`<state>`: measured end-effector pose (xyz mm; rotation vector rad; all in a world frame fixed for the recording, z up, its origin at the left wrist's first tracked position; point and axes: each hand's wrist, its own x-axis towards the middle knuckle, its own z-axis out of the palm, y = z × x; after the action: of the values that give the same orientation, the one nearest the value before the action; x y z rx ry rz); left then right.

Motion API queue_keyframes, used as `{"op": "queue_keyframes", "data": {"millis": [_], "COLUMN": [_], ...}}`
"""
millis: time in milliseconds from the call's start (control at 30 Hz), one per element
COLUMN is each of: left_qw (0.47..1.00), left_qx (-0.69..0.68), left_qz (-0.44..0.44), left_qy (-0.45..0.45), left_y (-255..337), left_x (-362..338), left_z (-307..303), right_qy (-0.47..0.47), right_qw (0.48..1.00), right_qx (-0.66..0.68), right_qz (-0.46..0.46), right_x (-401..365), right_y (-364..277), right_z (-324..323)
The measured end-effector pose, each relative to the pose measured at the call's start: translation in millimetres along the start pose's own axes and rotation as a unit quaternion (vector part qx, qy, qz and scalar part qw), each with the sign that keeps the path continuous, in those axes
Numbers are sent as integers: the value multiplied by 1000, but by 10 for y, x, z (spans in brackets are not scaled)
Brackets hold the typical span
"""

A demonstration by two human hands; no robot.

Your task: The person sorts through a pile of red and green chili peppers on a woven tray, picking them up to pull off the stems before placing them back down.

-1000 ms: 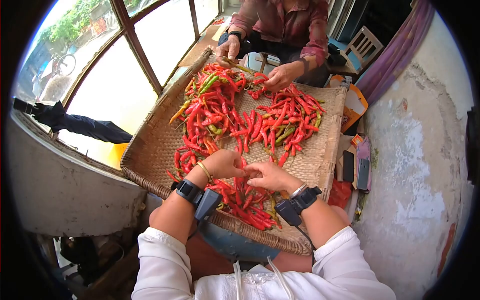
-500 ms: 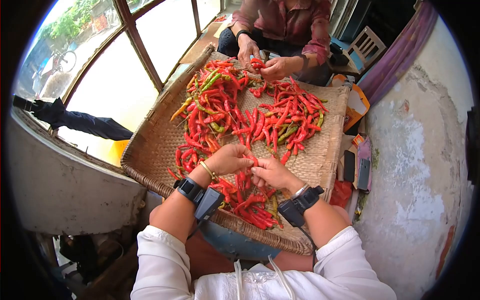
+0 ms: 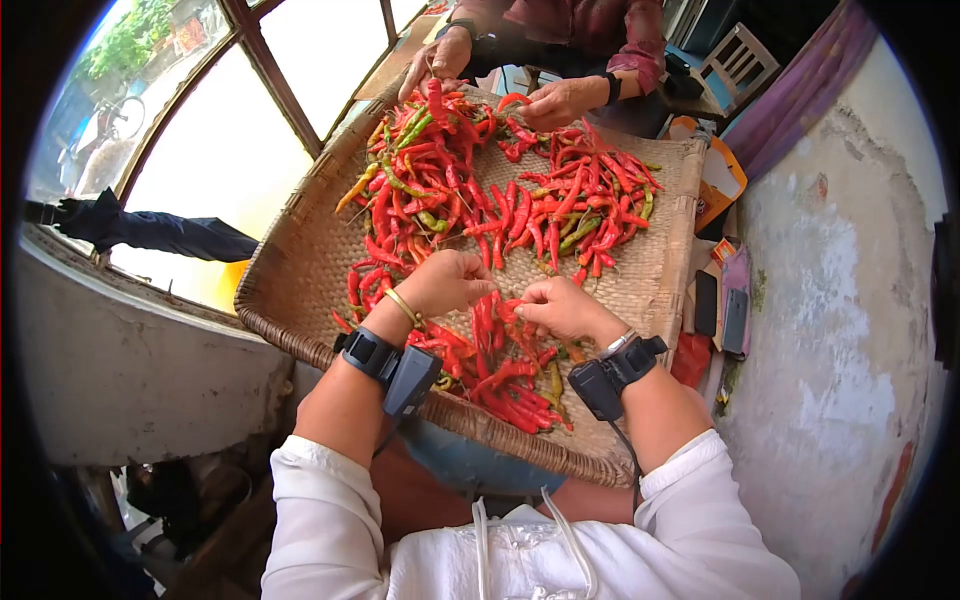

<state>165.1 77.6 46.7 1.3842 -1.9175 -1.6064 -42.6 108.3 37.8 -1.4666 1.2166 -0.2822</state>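
In the head view a wide woven basket tray (image 3: 645, 290) holds red chili peppers in heaps, with a few green ones among them. Over its near half, my left hand (image 3: 447, 283) has thumb and fingertips pinched together; whatever is between them is too small to make out. My right hand (image 3: 565, 308), a short way to the right, grips a red chili pepper (image 3: 508, 312) at its fingertips. Below both hands lies the near heap of chilies (image 3: 515, 400). Farther off are a large left heap (image 3: 450, 190) and a right heap (image 3: 575, 215).
Across the tray sits a co-worker, one hand (image 3: 445, 55) at the left heap, the other hand (image 3: 565, 102) holding a red chili. A dark folded umbrella (image 3: 180, 238) lies by the window at left. Phones (image 3: 735, 318) rest beside the wall at right, below a wooden chair (image 3: 740, 60).
My hands have drawn apart from the pepper they shared, which now appears in my right hand. The co-worker's hands have separated too, one reaching to the left heap.
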Motion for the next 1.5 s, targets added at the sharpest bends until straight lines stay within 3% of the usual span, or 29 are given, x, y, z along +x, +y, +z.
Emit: {"op": "queue_keyframes", "data": {"millis": [100, 167, 200, 233, 300, 333, 400, 500, 533, 700, 833, 967, 1100, 1200, 1233, 1300, 1333, 1400, 1433, 1500], "left_qw": [959, 938, 908, 908, 915, 929, 924, 912, 907, 894, 877, 885, 905, 958, 957, 986, 986, 933, 932, 951], "left_qx": [272, 347, 418, 418, 387, 354, 370, 397, 410, 436, 470, 454, 407, 274, 275, 157, 157, 90, 90, 138], "left_qz": [39, 14, -7, -8, 106, 103, 84, 58, 51, 89, 74, 81, 110, -23, -24, 1, 1, 186, 186, 180], "left_qy": [71, 17, -30, -34, -44, -19, -54, -82, -79, -55, -66, -65, -57, -86, -87, 58, 57, 296, 296, 211], "left_y": [-131, -177, -193, -219, -273, -288, -254, -264, -275, -307, -336, -308, -284, -30, 50, 151, 126, 15, -23, -47], "left_x": [-10, -20, -22, -30, -26, -23, 6, 46, 52, 76, 97, 101, 82, 32, 34, 62, 122, 258, 290, 319], "left_z": [-90, -86, -78, -51, 11, 61, 117, 187, 201, 217, 187, 94, -115, -224, -239, -238, -213, -132, -95, -27], "right_qy": [-9, 88, 156, 178, 224, 226, 123, 50, 72, 55, 72, 43, 18, 12, 2, -8, -16, -24, -13, 0], "right_qw": [998, 970, 913, 896, 900, 898, 970, 990, 993, 997, 989, 967, 966, 950, 940, 930, 928, 926, 924, 921], "right_qx": [-55, 226, 366, 396, 367, 370, 211, 131, 96, 38, -112, -228, -245, -300, -333, -364, -369, -375, -380, -387], "right_qz": [34, -26, -86, -98, -74, -73, -9, -17, -22, -39, -67, -100, -84, -90, -72, -53, -47, -41, -41, -42], "right_x": [33, 70, 22, 2, 8, 32, 112, 100, 78, 170, 178, 103, 93, 120, 96, 64, 53, 47, 51, 52], "right_y": [78, 97, 6, 0, 21, 58, 122, 100, 57, 247, 299, 202, 225, 311, 258, 210, 202, 188, 178, 145], "right_z": [-173, -286, -278, -344, -345, -327, -257, -117, -66, 8, 40, 119, 210, 232, 214, 200, 200, 203, 202, 168]}}
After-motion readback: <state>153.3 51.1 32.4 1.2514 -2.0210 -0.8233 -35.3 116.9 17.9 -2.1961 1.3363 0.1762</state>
